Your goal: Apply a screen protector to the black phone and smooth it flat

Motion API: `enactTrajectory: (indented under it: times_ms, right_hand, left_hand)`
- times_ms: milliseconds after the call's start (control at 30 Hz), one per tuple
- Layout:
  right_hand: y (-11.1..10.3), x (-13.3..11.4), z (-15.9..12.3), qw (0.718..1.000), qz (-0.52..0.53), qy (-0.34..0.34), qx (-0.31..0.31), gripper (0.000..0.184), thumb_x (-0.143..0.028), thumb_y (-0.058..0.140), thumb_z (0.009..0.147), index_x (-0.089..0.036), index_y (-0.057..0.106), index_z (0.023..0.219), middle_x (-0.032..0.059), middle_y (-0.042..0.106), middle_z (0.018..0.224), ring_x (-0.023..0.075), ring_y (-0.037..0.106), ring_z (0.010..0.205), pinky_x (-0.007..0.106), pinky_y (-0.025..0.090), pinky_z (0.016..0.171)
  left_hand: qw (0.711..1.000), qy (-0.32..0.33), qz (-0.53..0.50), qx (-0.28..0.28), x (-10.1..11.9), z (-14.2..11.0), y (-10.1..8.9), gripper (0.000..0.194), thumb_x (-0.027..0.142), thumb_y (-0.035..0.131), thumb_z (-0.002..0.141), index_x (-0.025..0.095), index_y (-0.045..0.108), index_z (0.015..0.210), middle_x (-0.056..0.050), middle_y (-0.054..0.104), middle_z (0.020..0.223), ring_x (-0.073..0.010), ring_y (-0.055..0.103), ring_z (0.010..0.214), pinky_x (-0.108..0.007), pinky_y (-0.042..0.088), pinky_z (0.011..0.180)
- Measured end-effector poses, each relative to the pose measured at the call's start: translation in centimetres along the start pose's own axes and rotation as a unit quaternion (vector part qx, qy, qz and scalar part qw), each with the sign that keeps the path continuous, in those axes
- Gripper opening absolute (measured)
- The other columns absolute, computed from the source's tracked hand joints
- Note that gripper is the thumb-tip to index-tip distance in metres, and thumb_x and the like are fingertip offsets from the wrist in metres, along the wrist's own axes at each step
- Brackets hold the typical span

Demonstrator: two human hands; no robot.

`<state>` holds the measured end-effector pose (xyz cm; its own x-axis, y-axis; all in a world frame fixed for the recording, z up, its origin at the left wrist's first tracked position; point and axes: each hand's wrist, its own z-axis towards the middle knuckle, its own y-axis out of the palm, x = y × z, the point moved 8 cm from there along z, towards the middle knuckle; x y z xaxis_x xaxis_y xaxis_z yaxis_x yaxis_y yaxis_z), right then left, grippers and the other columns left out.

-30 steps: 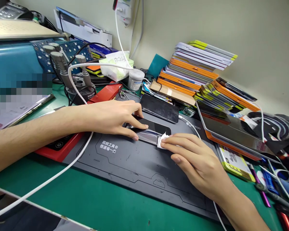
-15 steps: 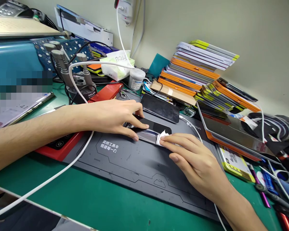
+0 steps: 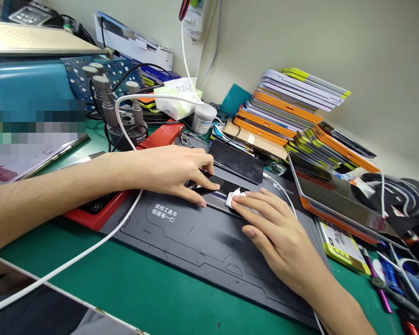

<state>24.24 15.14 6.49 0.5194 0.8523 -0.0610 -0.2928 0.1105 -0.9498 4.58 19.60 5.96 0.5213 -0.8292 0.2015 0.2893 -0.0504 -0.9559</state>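
A smartphone [image 3: 226, 184] with a dark glossy face lies flat on the grey work mat [image 3: 195, 256]. My left hand [image 3: 167, 171] grips it at its left part, with the thumb at the near edge and the index fingertip on the glass. A small crumpled white tissue [image 3: 233, 197] is under the fingertips of my right hand [image 3: 279, 232], pressed onto the phone's right part. My right thumb stays apart, above the mat. The right hand and tissue hide the phone's right end. Just behind it lies a second dark phone [image 3: 235, 160].
A white cable [image 3: 91, 249] crosses in front of my left forearm. Boxes [image 3: 275, 109] are stacked at the back, beside a white jar [image 3: 204, 118]. On the left are a red device [image 3: 91, 216] and a tool stand [image 3: 127, 132]; pens and tools [image 3: 380, 284] lie right.
My right hand has slid the tissue slightly left and away from me along the phone. The left hand keeps its hold. The whole view has shifted a little.
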Motion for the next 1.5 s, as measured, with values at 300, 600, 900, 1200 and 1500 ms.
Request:
enactTrajectory:
  times_ms: [300,600,900,1200,1500]
  right_hand:
    - [0.3,0.0,0.6,1.000,0.005,0.004,-0.023,0.045,-0.029,0.054,0.111,-0.026,0.057,0.156,0.0073,0.068,0.151,0.0260,0.060,0.143,0.062,0.038,0.131]
    - [0.8,0.1,3.5,0.998,0.046,0.029,-0.040,0.040,-0.035,0.052,0.112,-0.028,0.063,0.150,0.0084,0.072,0.145,0.0260,0.065,0.138,0.066,0.034,0.131]
    - [1.3,0.5,4.6,0.999,0.044,0.019,-0.021,0.037,-0.034,0.052,0.112,-0.027,0.067,0.146,0.0099,0.073,0.140,0.0249,0.067,0.134,0.066,0.036,0.130]
    - [0.9,0.5,4.8,0.999,0.038,0.011,-0.016,0.035,-0.034,0.055,0.110,-0.028,0.070,0.142,0.0088,0.076,0.133,0.0250,0.073,0.124,0.064,0.040,0.129]
    - [1.6,0.7,5.9,0.999,0.040,0.001,-0.015,0.037,-0.035,0.054,0.111,-0.029,0.068,0.145,0.0084,0.074,0.138,0.0265,0.068,0.134,0.060,0.044,0.126]
  left_hand:
    - [0.996,-0.079,-0.032,0.027,-0.6,0.3,-0.6,0.031,0.038,0.056,0.109,0.027,0.076,0.130,-0.004,0.077,0.124,-0.0207,0.070,0.116,-0.028,0.049,0.101]
    - [0.983,-0.159,-0.078,0.036,-2.2,0.4,-0.1,0.046,0.002,0.048,0.093,0.021,0.064,0.132,-0.004,0.078,0.126,-0.0180,0.073,0.116,-0.027,0.053,0.094]
    - [0.973,-0.213,-0.022,0.084,-2.8,-0.2,-1.8,0.047,-0.001,0.050,0.085,0.021,0.071,0.122,-0.001,0.082,0.102,-0.0204,0.075,0.099,-0.029,0.049,0.075]
    - [0.955,-0.264,0.012,0.137,-3.7,-0.9,-2.5,0.020,0.011,0.056,0.082,0.023,0.071,0.077,0.000,0.077,0.078,-0.0201,0.067,0.075,-0.033,0.027,0.058]
    - [0.948,-0.276,0.034,0.155,-3.7,-1.0,-3.2,0.020,0.013,0.056,0.086,0.022,0.071,0.076,-0.002,0.076,0.075,-0.0204,0.067,0.073,-0.034,0.024,0.058]
